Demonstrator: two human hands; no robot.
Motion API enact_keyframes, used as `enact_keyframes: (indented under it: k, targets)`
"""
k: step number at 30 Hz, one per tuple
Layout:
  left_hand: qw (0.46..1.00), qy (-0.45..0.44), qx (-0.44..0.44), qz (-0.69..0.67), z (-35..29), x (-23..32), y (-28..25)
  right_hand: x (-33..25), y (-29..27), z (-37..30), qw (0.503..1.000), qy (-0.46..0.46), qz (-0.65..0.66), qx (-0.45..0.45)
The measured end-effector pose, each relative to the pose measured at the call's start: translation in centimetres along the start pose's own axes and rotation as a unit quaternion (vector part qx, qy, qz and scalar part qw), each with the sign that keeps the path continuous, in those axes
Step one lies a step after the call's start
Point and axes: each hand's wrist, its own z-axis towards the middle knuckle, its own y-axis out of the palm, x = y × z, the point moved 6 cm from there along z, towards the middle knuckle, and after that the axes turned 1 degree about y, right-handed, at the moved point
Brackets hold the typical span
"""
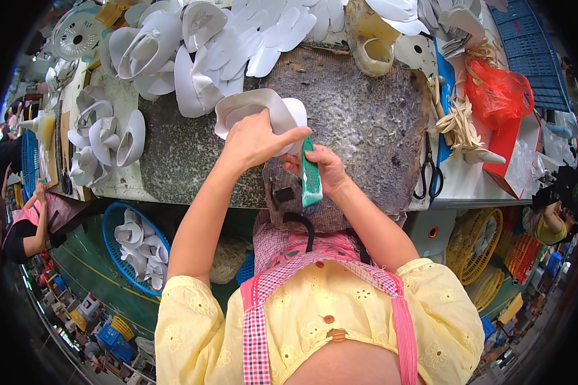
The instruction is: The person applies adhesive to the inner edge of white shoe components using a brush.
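Note:
Over the near middle of the work surface, my left hand [255, 138] grips a white shoe upper [253, 102], its fingers partly inside the curved piece and its thumb stretched to the right. My right hand [327, 168] is closed on a green strip [311, 179] with a mesh-like face and a whitish lower end. The strip hangs down below the upper, and its top end is close to my left thumb. Some right fingertips are hidden behind the strip and the upper. Beneath both hands lies a worn, glue-crusted mat [366, 115].
White insoles [276, 32] and shoe uppers [151, 48] lie along the back. A glue-coated container [374, 54], black scissors [428, 173], pale strips [461, 128] and a red plastic bag [498, 93] are at right. A blue basket [112, 256] stands below left. Another person [35, 221] works far left.

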Motion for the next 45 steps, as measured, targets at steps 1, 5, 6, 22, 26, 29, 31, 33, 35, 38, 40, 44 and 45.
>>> enact_keyframes:
  k: [1, 5, 6, 22, 26, 29, 31, 33, 35, 38, 40, 44, 45]
  targets:
    - [0.999, 0.012, 0.028, 0.014, 0.1, 0.6, -0.3, -0.2, 0.0, -0.1, 1.0, -0.011, 0.001, -0.021]
    - [0.992, 0.024, -0.004, -0.125, -0.1, 1.4, -1.0, -1.6, 0.1, -0.2, 0.999, -0.03, -0.016, -0.033]
    - [0.975, -0.001, -0.011, -0.222, 0.3, 0.1, -0.5, -1.8, -0.1, -0.2, 0.999, -0.033, -0.014, -0.034]
    - [0.909, -0.018, -0.002, -0.416, 0.6, -1.6, -0.7, -1.1, -0.1, 1.9, 0.989, -0.026, 0.132, -0.067]
    - [0.948, -0.023, 0.011, -0.317, 0.2, -1.8, -0.6, -4.2, -0.4, 0.6, 0.999, 0.026, 0.027, 0.039]
    - [0.984, -0.011, 0.104, -0.143, 0.7, -1.6, -1.6, -12.8, -1.4, -2.0, 0.961, -0.14, -0.188, 0.144]
    - [0.987, -0.04, 0.153, 0.003, 1.5, -1.2, -1.6, -19.7, -1.2, -4.7, 0.865, -0.305, -0.32, 0.236]
    - [0.987, -0.067, 0.143, -0.005, 2.2, -0.6, -0.3, -24.1, 1.0, -5.8, 0.699, -0.464, -0.453, 0.302]
    - [0.985, -0.079, 0.149, -0.019, 3.6, -0.7, 1.8, -25.9, 3.2, -5.4, 0.448, -0.549, -0.606, 0.36]
    - [0.972, -0.05, 0.208, -0.092, 4.9, -0.8, 3.7, -25.0, 3.9, -1.5, 0.232, -0.513, -0.757, 0.331]
    - [0.968, -0.058, 0.194, -0.15, 5.6, -2.6, 4.3, -26.2, 4.0, -1.1, 0.249, -0.394, -0.798, 0.383]
    - [0.881, -0.104, 0.13, -0.443, 5.3, -4.0, 5.8, -26.6, 6.5, -4.3, 0.286, -0.559, -0.726, 0.28]
    - [0.843, -0.123, 0.141, -0.505, 5.5, -4.0, 5.7, -25.7, 5.7, -3.7, 0.287, -0.526, -0.775, 0.202]
